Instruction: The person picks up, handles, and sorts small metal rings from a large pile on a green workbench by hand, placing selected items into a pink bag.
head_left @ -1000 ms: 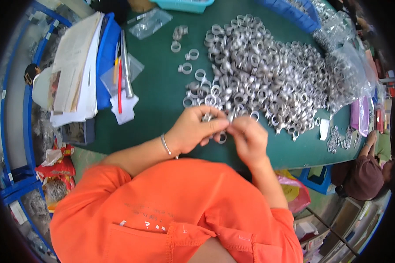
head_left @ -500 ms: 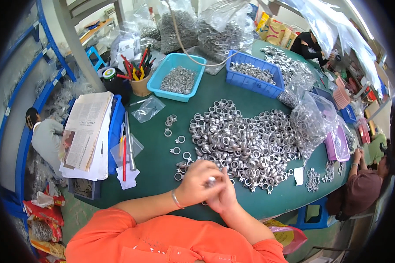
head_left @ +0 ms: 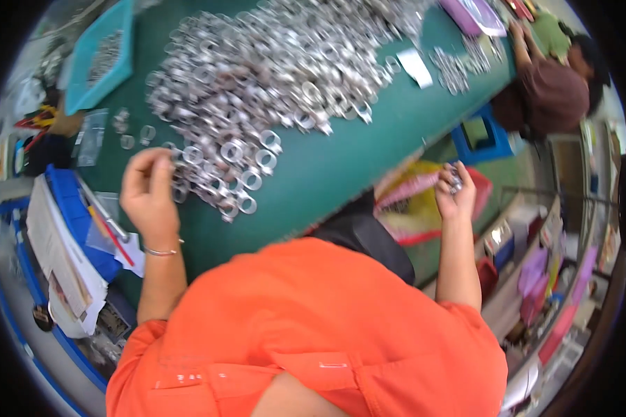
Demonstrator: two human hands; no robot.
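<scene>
A large heap of silvery metal ring fittings (head_left: 257, 76) covers the green table (head_left: 327, 174). At its left edge, my left hand (head_left: 151, 198) has its thumb and fingers drawn together beside some loose rings. Whatever lies between those fingertips is too blurred to make out. Out past the table's near edge on the right, my right hand (head_left: 458, 196) is closed around several small metal ring fittings (head_left: 455, 181). That hand is raised beside an open yellow and red plastic bag (head_left: 417, 198), which sits below the table top.
A turquoise tray (head_left: 127, 59) of small metal parts stands at the far left. Papers (head_left: 59, 243) and a blue bin (head_left: 83, 222) are near my left arm. A blue stool (head_left: 497, 149) and a seated co-worker (head_left: 553, 94) are at the right. A white slip (head_left: 415, 67) lies on the table.
My hands were together in front of the heap and are now far apart: left at the heap's left edge, right out by the bag with rings. The view has turned down and right.
</scene>
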